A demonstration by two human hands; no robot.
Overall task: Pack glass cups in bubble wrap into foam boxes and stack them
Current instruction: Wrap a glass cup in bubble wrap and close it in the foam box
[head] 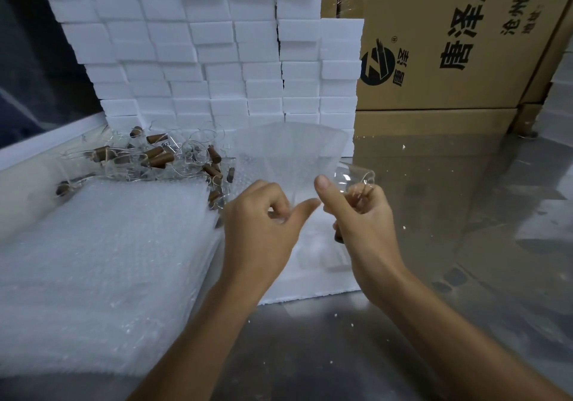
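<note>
Small clear glass cup [356, 177] with a brown handle sat in my right hand [362, 223], fingers curled round it, rim pointing up and away, over the open white foam box [310, 282] on the tabletop [465, 276]. My left hand [260, 223] pinched the near edge of a translucent bubble-wrap bag [288, 158], which stood up in front of both hands; right thumb touched the same edge. I could not tell whether the mouth was properly open.

Risks as I judged them:
- Cup was thin and slick. A loose grip while feeding it in could drop it onto the foam box or the steel tabletop.
- Bag was limp. If the pinch slipped, the mouth would close and the rim would snag.
- Heap of loose glass cups with brown handles [155, 158] lay just left, beside the stack of bubble-wrap bags [105, 261]. A stray elbow could knock them.

Wall of stacked white foam boxes [201, 50] stood behind, brown cardboard cartons [449, 43] beyond.
</note>
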